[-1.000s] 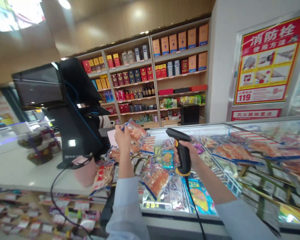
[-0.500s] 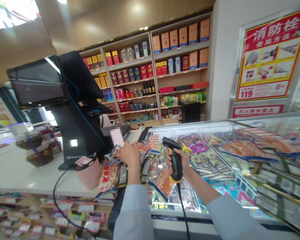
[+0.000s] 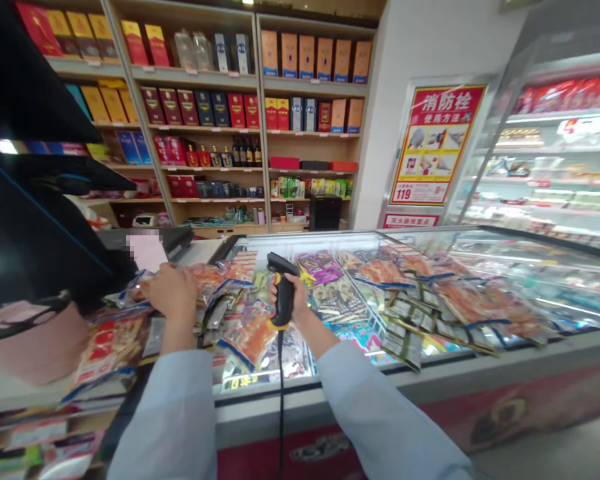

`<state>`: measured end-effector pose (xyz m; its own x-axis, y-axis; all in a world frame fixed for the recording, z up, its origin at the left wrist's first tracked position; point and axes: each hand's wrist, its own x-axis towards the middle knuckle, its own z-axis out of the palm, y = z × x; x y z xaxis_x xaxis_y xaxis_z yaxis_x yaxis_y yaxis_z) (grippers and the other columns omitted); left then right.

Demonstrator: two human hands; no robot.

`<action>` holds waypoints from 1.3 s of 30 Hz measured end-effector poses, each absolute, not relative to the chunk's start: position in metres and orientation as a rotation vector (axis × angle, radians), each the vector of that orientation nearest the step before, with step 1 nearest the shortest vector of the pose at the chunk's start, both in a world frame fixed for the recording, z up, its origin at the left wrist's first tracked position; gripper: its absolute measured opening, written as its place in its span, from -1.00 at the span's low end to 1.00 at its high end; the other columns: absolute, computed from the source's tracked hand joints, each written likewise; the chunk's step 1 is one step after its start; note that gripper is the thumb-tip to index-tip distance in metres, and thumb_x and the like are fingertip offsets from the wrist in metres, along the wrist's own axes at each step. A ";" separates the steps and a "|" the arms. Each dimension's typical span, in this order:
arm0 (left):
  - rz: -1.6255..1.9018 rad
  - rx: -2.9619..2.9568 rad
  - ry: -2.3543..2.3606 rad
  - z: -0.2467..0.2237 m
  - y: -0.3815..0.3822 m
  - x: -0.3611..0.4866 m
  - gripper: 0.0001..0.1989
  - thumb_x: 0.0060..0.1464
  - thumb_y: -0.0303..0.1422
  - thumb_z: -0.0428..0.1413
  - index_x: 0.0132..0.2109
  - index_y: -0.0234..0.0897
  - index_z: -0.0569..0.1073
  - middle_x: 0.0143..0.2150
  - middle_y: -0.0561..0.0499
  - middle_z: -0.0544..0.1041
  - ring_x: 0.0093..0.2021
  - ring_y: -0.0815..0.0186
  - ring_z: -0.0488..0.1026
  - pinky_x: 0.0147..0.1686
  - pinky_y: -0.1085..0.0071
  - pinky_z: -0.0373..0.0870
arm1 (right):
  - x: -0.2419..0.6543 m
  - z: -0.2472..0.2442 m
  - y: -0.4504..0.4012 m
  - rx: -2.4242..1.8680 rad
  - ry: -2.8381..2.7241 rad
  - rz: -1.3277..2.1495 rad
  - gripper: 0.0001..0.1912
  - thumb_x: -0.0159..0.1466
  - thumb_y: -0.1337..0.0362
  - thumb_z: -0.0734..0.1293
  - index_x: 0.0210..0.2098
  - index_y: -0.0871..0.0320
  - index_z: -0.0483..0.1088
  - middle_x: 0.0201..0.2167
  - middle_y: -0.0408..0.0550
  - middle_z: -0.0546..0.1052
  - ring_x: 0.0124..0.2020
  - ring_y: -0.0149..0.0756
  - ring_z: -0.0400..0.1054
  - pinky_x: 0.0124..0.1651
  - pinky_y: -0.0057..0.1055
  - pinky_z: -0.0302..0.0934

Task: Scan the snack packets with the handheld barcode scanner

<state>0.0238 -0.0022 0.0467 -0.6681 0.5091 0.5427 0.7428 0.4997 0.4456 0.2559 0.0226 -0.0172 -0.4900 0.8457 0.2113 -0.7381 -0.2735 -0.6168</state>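
My right hand [image 3: 296, 298] is wrapped round the grip of a black and yellow barcode scanner [image 3: 283, 297], held upright over the freezer's glass top, its cord hanging down. To the left, my left hand [image 3: 174, 291] has its fingers bent over a clear food packet [image 3: 139, 287] with a blue edge; the fingertips are partly hidden. Beyond those fingers is a pink, partly blurred slip or card [image 3: 150, 255], and whether the hand touches it I cannot tell. A packet of orange-coloured food [image 3: 250, 337] lies below the scanner. Dark green packets [image 3: 220, 310] lie between the hands.
A glass-topped freezer [image 3: 340, 383] stretches to the right, with more food packets [image 3: 485, 303] on top. At left stand a black checkout terminal [image 3: 35, 220] and a pink container [image 3: 35, 340]. Behind are shelves of boxes [image 3: 205, 109] and a red fire-hydrant poster [image 3: 433, 147].
The view has turned right, showing more of the freezer and less of the terminal. My right hand keeps the scanner raised, and my left hand stays at the packet by the pink slip.
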 end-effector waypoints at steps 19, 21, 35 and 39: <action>-0.915 -1.173 -2.244 0.045 -0.001 0.033 -0.61 0.12 -0.28 -0.10 -0.08 -0.43 0.46 -0.14 -0.31 0.55 -0.09 -0.03 0.45 -0.14 0.17 0.32 | 0.258 -0.005 0.017 -0.178 -0.833 1.887 -0.74 0.08 0.04 0.25 -0.41 0.11 0.27 -0.62 -0.19 0.28 -0.65 -0.39 0.14 -0.68 -0.49 0.10; -0.931 -1.194 -2.221 0.045 -0.001 0.034 -0.62 0.12 -0.29 -0.11 -0.09 -0.43 0.47 -0.14 -0.33 0.54 -0.09 -0.04 0.45 -0.13 0.16 0.32 | 0.260 -0.001 0.016 -0.178 -0.845 1.870 -0.74 0.07 0.04 0.26 -0.41 0.11 0.27 -0.62 -0.19 0.28 -0.65 -0.39 0.15 -0.68 -0.49 0.10; -1.161 -1.588 -1.792 0.102 -0.009 0.151 -0.68 0.15 -0.33 -0.10 -0.05 -0.39 0.39 -0.08 -0.26 0.48 0.01 0.03 0.36 0.07 0.16 0.21 | 0.419 0.083 -0.018 -0.212 -1.022 1.337 -0.76 0.12 0.05 0.22 -0.41 0.11 0.27 -0.61 -0.20 0.26 -0.64 -0.42 0.13 -0.68 -0.52 0.10; -1.209 -1.872 -1.660 0.095 -0.007 0.249 -0.67 0.16 -0.35 -0.07 0.04 -0.38 0.35 -0.05 -0.22 0.47 0.02 0.05 0.36 0.06 0.20 0.24 | 0.480 0.092 -0.033 -0.373 -0.988 1.135 -0.71 0.11 -0.02 0.20 -0.41 0.07 0.26 -0.58 -0.20 0.21 -0.63 -0.39 0.12 -0.67 -0.49 0.10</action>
